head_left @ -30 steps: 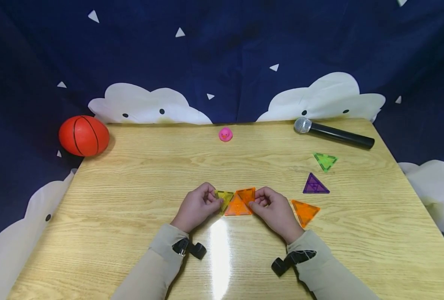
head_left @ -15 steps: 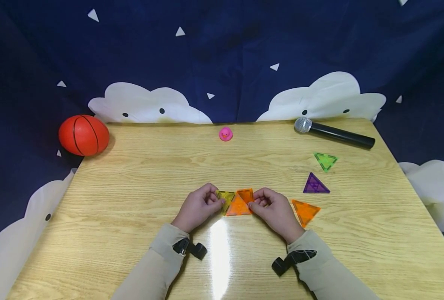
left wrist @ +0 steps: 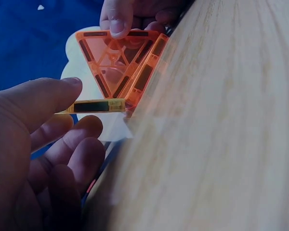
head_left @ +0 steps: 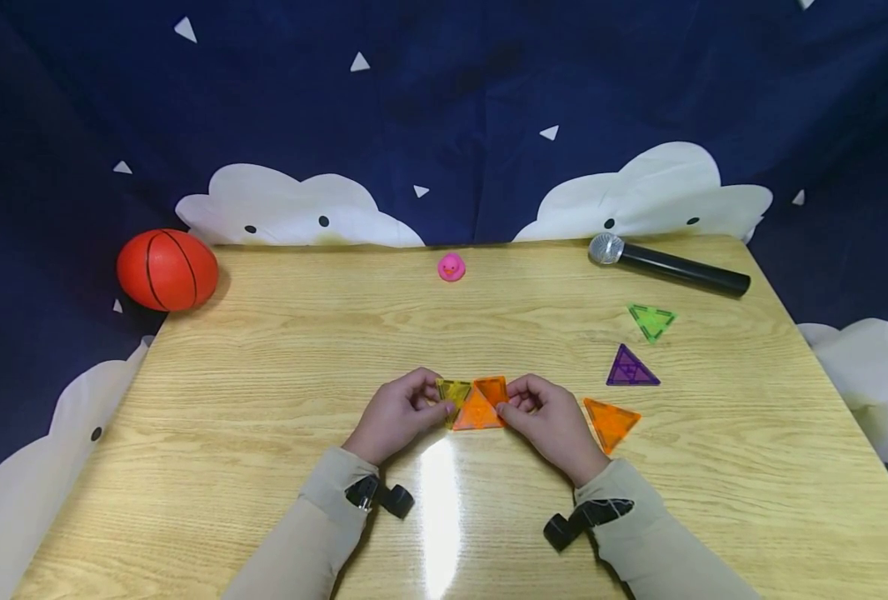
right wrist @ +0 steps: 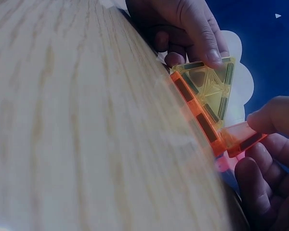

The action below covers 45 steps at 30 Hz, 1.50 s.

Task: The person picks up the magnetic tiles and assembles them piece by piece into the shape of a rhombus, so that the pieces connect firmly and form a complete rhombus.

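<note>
Three see-through triangular magnetic tiles meet between the hands at mid-table. My left hand [head_left: 395,421] pinches a yellow tile [head_left: 455,390] between thumb and fingers. An orange tile [head_left: 493,387] is pinched by my right hand [head_left: 552,425]. Between them a second orange tile [head_left: 477,416] lies on the table. Both wrist views show the held tiles raised at a tilt from it: the orange held tile [left wrist: 98,55] in the left one, the yellow held tile [right wrist: 214,94] in the right one. Their lower edges appear to touch the flat tile; fingertips cover parts of both.
Right of my right hand lie a loose orange triangle [head_left: 611,425], a purple triangle [head_left: 631,368] and a green triangle [head_left: 650,320]. A black microphone [head_left: 676,267] lies at the back right. A pink rubber duck [head_left: 451,267] and a red ball [head_left: 168,270] stand along the back.
My left hand has shifted slightly right with the yellow tile, closer to the orange ones. The right hand's orange tile has tilted a little inward. Loose tiles have not moved.
</note>
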Each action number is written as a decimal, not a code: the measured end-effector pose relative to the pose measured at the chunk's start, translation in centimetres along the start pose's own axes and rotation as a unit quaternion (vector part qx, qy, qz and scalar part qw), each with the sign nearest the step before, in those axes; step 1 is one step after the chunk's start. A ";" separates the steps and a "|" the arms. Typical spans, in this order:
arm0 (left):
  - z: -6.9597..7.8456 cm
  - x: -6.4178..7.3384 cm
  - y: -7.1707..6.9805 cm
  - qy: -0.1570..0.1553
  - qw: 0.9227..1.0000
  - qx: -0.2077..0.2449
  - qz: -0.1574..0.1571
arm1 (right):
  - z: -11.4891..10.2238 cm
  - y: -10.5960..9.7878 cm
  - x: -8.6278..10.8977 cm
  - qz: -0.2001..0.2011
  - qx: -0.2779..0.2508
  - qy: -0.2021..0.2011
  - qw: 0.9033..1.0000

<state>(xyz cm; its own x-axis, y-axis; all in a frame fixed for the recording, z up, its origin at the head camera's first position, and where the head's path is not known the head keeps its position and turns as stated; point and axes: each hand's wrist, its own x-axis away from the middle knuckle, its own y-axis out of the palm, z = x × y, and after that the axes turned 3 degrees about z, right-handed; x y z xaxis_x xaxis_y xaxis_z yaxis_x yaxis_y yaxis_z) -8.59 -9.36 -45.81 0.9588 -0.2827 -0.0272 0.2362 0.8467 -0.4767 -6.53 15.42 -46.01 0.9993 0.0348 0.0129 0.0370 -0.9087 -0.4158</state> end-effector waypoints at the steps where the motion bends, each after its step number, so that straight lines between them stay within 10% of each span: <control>1: 0.0 0.0 0.0 0.001 1.000 0.002 -0.001 | 0.0 0.0 0.0 0.000 0.000 0.000 1.000; 45: 0.2 0.2 0.6 0.034 0.999 -0.013 -0.021 | -0.2 -0.1 0.2 -0.015 -0.005 -0.019 1.000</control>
<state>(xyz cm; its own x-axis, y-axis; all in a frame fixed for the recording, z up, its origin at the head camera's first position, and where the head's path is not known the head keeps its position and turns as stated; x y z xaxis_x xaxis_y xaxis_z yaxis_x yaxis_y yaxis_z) -8.21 -8.78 -45.91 0.9350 -0.3485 -0.0660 0.2707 0.8215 -0.5018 -6.38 15.39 -45.80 0.9969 0.0785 -0.0097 0.0678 -0.9111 -0.4065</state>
